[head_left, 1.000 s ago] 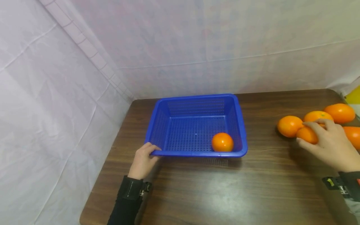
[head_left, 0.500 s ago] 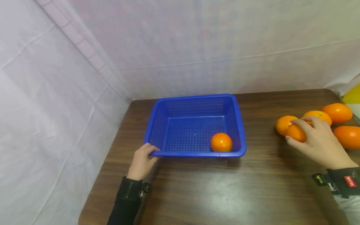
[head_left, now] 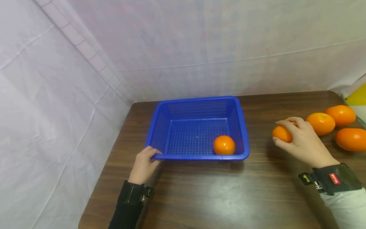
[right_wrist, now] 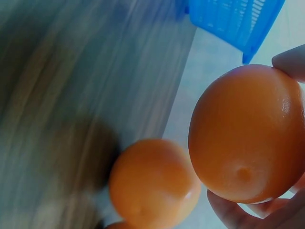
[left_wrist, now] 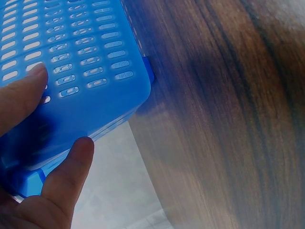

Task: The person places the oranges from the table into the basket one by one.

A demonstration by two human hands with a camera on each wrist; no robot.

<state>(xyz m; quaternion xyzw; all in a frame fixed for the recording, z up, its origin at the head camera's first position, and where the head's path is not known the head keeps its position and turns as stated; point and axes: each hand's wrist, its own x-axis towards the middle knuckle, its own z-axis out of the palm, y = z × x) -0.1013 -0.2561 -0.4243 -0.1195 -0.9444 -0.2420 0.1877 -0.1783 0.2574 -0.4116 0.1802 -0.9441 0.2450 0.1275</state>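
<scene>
Over the last second my right hand (head_left: 304, 144) has come away from the cluster towards nine o'clock, fingers and thumb clamped round the held orange (head_left: 282, 133), which looks lifted clear of the table (head_left: 197, 197). The partly hidden orange (right_wrist: 155, 183) has stayed put just behind my fingers, at about one o'clock; three loose oranges (head_left: 320, 124) sit towards three. My left hand (head_left: 143, 165) keeps pinching the blue basket (head_left: 197, 157) at its eight o'clock corner. Inside, the first orange (head_left: 224, 145) lies unmoved at four. So mine is nearer the basket, I judge, but not yet over its rim.
</scene>
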